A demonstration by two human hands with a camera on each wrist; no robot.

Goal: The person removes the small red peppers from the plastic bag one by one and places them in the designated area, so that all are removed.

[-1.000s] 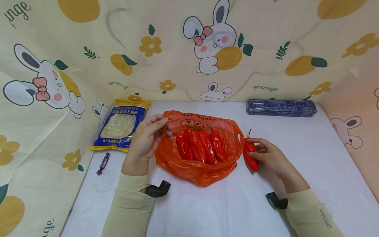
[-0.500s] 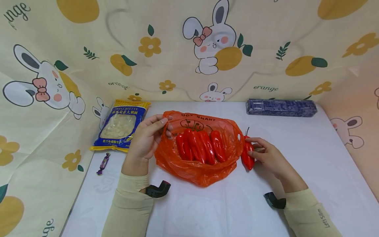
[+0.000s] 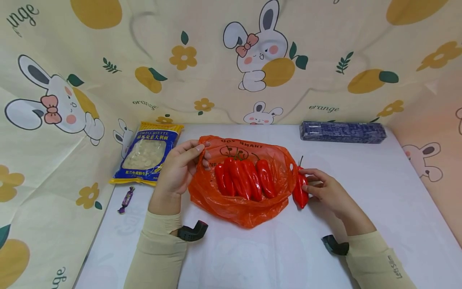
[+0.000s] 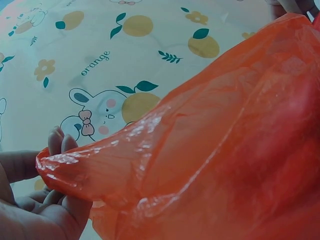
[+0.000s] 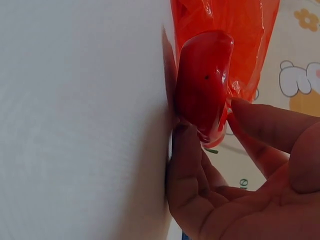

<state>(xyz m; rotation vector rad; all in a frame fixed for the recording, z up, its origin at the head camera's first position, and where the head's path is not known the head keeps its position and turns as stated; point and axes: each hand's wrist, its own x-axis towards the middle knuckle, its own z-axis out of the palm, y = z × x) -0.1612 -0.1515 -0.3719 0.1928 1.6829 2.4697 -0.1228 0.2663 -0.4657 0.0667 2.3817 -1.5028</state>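
Observation:
An orange-red plastic bag [image 3: 238,212] lies spread in the middle of the table, its mouth towards the viewer. Inside it several glossy red chili peppers [image 3: 242,178] lie side by side, stems at the far end. My left hand [image 3: 182,162] pinches the bag's upper left corner between thumb and fingers; in the left wrist view the pinched plastic [image 4: 75,172] is drawn taut. Just right of the bag, a single red chili pepper [image 3: 300,194] with its dark stem pointing away is held between thumb and fingers of my right hand [image 3: 326,188]. Its blunt tip [image 5: 205,80] faces the right wrist camera.
A blue and yellow pasta packet [image 3: 146,154] leans at the back left. Nearer stands a small purple wrapped candy [image 3: 126,200]. A long dark blue box [image 3: 343,132] lies along the back right edge, before a rabbit-print cloth backdrop [image 3: 216,80].
My right hand has shifted slightly left with the single chili pepper, bringing it up to the bag's right edge. The left hand keeps its hold on the bag corner.

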